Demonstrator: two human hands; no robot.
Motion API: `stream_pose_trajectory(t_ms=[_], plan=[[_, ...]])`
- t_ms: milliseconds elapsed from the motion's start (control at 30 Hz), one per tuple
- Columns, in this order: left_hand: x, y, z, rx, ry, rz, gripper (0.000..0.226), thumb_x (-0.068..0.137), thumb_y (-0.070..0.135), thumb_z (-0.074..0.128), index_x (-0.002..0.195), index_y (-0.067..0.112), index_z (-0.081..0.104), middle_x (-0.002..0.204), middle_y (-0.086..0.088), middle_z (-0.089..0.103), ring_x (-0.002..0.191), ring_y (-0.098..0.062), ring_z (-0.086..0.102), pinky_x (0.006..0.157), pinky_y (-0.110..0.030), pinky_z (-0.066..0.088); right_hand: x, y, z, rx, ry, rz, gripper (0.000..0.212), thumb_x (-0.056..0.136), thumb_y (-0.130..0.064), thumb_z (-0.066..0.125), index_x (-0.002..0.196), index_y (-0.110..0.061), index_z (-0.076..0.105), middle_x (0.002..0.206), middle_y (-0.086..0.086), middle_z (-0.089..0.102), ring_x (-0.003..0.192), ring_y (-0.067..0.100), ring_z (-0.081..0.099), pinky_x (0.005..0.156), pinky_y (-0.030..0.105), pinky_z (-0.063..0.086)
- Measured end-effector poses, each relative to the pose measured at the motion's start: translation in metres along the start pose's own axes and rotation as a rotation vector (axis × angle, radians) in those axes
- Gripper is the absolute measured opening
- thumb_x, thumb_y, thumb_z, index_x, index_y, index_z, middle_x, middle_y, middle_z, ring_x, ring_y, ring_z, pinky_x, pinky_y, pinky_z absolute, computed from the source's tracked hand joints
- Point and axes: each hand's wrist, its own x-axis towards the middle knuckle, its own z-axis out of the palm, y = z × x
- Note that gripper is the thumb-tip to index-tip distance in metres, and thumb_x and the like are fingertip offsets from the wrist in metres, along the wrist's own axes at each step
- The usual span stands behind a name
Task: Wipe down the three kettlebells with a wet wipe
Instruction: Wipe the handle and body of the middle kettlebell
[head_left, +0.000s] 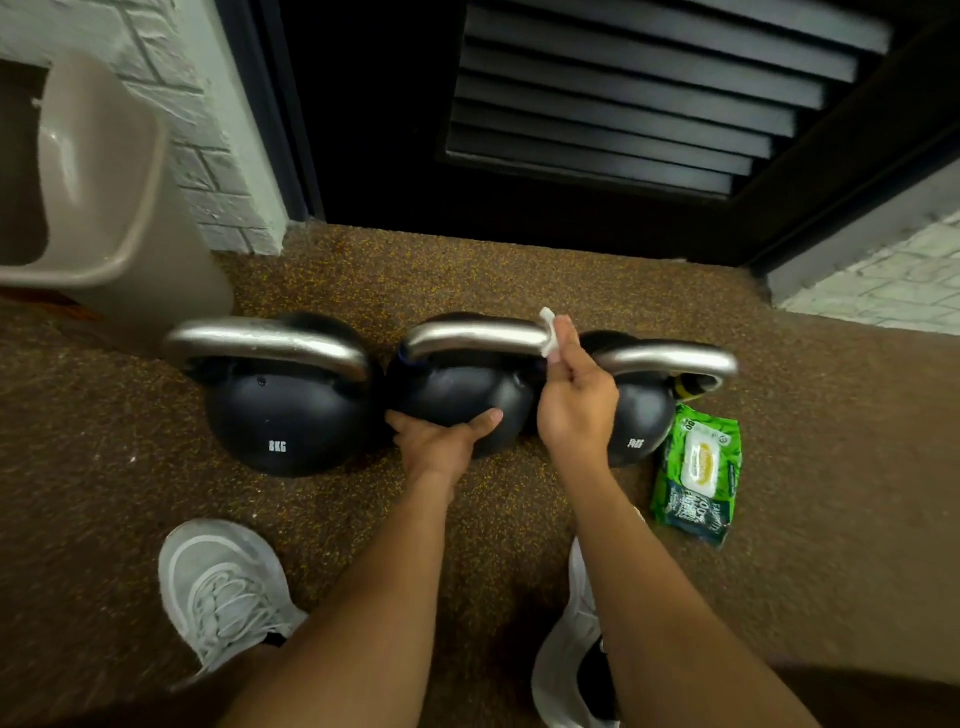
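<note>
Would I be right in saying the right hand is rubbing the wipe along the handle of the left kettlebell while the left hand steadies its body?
Not quite: the head view shows the right hand rubbing the wipe along the handle of the middle kettlebell, not the left one. The left hand does steady its body.

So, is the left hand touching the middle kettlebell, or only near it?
Touching. The head view shows the left hand resting on the near side of the middle kettlebell, thumb and fingers spread flat over its black body with no gap visible.
</note>
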Motion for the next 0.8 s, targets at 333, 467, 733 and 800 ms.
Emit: stream_pose_trajectory(t_ms=[333, 467, 733, 800], plan=[[-0.001, -0.001, -0.002, -0.002, 0.005, 0.022, 0.127, 0.055, 0.031, 0.1, 0.154, 0.017, 0.021, 0.153, -0.013, 0.047, 0.138, -0.03, 0.049, 0.102, -0.026, 0.038, 0.012, 0.038, 0.011, 0.198, -0.002, 0.338, 0.035, 0.101, -0.011, 0.045, 0.121, -0.024, 0.069, 0.101, -0.005, 0.07, 0.095, 0.009, 0.061, 0.09, 0.025, 0.047], [-0.003, -0.001, -0.003, -0.011, -0.004, 0.037, 0.128, 0.056, 0.031, 0.1, 0.155, 0.019, 0.02, 0.155, -0.011, 0.045, 0.14, -0.03, 0.047, 0.104, -0.027, 0.037, 0.012, 0.045, 0.018, 0.066, -0.075, 0.371, 0.031, 0.099, -0.012, 0.041, 0.101, -0.022, 0.071, 0.088, 0.001, 0.068, 0.085, 0.017, 0.061, 0.08, 0.035, 0.048], [-0.006, 0.002, -0.004, 0.002, -0.005, 0.034, 0.128, 0.057, 0.031, 0.099, 0.156, 0.019, 0.019, 0.155, -0.012, 0.045, 0.14, -0.03, 0.046, 0.105, -0.029, 0.038, -0.006, 0.053, 0.035, -0.087, -0.006, 0.341, 0.037, 0.097, -0.025, 0.05, 0.134, -0.026, 0.059, 0.106, 0.002, 0.071, 0.097, 0.018, 0.064, 0.086, 0.033, 0.051], [-0.007, 0.003, -0.004, 0.002, -0.009, 0.032, 0.126, 0.059, 0.03, 0.099, 0.156, 0.018, 0.018, 0.155, -0.012, 0.045, 0.141, -0.03, 0.046, 0.104, -0.028, 0.037, -0.014, 0.054, 0.036, 0.014, 0.015, 0.347, 0.039, 0.099, -0.02, 0.049, 0.136, -0.024, 0.058, 0.103, -0.004, 0.07, 0.092, 0.011, 0.062, 0.08, 0.026, 0.048]])
